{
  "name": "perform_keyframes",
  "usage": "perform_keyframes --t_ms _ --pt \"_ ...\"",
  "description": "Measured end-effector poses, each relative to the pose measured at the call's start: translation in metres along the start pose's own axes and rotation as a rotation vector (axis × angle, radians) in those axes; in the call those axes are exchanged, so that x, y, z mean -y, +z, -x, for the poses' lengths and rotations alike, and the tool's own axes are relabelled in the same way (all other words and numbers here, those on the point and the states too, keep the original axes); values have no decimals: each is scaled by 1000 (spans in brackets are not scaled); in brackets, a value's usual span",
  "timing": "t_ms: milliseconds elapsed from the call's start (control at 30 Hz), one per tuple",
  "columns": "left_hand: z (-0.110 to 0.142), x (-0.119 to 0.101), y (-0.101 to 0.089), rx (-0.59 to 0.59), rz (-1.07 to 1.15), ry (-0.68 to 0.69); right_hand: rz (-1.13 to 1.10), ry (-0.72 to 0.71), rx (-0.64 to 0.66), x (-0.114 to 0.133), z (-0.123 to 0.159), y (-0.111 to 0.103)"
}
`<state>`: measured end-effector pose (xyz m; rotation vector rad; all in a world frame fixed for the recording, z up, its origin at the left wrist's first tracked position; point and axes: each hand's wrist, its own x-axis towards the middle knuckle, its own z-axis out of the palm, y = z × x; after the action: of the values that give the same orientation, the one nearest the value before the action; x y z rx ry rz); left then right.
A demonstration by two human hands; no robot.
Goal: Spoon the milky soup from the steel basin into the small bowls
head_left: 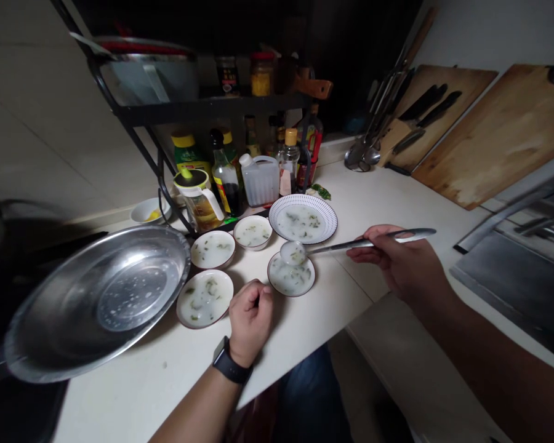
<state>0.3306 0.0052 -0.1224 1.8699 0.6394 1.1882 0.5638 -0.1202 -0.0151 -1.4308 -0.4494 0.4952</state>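
My right hand (392, 255) grips the handle of a metal ladle (335, 247). The ladle's bowl, with whitish soup and green bits in it, is over the far rim of a small bowl (292, 284) of the same soup. My left hand (252, 320), wearing a black watch, is closed in a fist on the counter between that bowl and another soup bowl (205, 299); its palm side is hidden. Two more soup bowls, a near one (213, 251) and a far one (253, 234), stand behind. A patterned plate (330, 224) with soup sits beyond the ladle.
A large metal basin (32, 332) leans at the left of the white counter (175, 375). Behind the bowls stands a black rack (166, 112) with bottles and jars. Cutting boards (498, 135) and a knife block (394, 136) are at the back right.
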Motion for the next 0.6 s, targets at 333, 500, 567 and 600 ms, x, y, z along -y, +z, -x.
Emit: perform_keyframes --t_ms 333,500,567,600 --pt "0 0 0 1 -3 10 471 -426 321 -26 38 -23" --pt "0 -1 -1 -1 -2 12 915 -1089 663 -15 61 -37" --pt "0 0 -1 -1 -7 14 991 -1131 740 -6 66 -35" --pt "0 0 -1 -1 -9 16 1010 -1111 749 -2 66 -34"
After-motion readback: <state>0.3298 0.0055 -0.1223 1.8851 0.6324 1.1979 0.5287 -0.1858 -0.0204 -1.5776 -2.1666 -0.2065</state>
